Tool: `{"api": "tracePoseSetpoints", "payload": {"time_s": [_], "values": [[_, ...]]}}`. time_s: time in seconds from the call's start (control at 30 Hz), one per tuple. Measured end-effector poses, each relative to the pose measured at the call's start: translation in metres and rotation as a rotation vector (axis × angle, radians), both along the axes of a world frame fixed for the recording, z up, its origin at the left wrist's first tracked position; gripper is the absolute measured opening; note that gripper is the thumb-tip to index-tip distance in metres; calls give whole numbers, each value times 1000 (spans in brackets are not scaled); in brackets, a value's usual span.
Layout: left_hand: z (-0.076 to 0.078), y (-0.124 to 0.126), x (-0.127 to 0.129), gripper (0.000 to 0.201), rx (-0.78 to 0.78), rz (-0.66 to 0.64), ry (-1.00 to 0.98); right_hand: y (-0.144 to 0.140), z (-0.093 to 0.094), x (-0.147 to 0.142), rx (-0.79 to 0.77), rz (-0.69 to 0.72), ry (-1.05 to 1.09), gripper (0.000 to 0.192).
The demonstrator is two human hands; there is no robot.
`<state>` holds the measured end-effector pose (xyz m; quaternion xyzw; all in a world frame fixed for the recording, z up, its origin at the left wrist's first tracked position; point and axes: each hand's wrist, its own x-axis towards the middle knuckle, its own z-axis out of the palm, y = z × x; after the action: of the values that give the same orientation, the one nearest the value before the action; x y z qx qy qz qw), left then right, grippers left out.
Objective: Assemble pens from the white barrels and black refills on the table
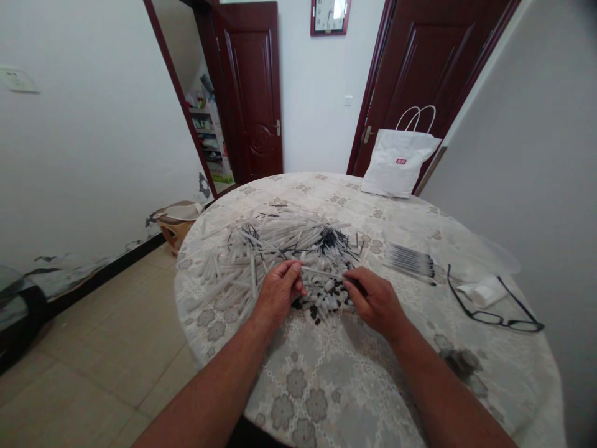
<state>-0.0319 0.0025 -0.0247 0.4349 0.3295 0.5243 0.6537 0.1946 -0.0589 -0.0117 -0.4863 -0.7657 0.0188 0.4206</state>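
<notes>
Bridging left grip (280, 287) and right grip (373, 295) (crosswise): tube (323, 272).

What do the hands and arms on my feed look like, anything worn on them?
Left hand and right hand are ungloved. Both forearms are bare, no sleeves in view, and neither wrist shows a watch or bracelet.
</notes>
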Motion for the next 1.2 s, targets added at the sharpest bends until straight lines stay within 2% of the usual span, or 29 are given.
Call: {"api": "tracePoseSetpoints", "payload": {"time_s": [0.17, 0.3, 0.4, 0.53, 0.63, 0.7, 0.83, 0.9, 1.0, 1.1, 1.2], "values": [[3, -3, 4, 32, -20, 26, -60, -2, 0, -3, 28, 26, -42, 16], [3, -4, 5, 34, -4, 57, -50, -8, 7, -9, -61, -6, 46, 18], [1, -5, 5, 35, 14, 67, -3, -10, 11, -11, -309, -15, 224, 23], [0, -7, 5, 34, 51, 51, 52, -7, 9, -8, -736, 30, 649, 33], [2, -9, 5, 34, 65, 46, 104, -3, 7, -6, -832, 57, 745, 32], [5, -11, 5, 34, 80, 40, 153, -2, 9, -6, -770, 55, 623, 27], [10, -15, 5, 34, 148, -17, 292, -1, 17, -8, -404, 7, 136, 14], [11, -17, 5, 35, 176, -68, 369, -2, 22, -10, -300, 14, -42, 14], [9, -20, 7, 34, 230, -129, 474, -5, 29, -12, -303, 15, -264, 13], [5, -21, 6, 28, 370, -111, 583, -6, 40, -1, -380, -12, -444, 13], [-1, -19, 4, 23, 576, -30, 699, 1, 50, 31, -490, -184, -587, 17]]}}
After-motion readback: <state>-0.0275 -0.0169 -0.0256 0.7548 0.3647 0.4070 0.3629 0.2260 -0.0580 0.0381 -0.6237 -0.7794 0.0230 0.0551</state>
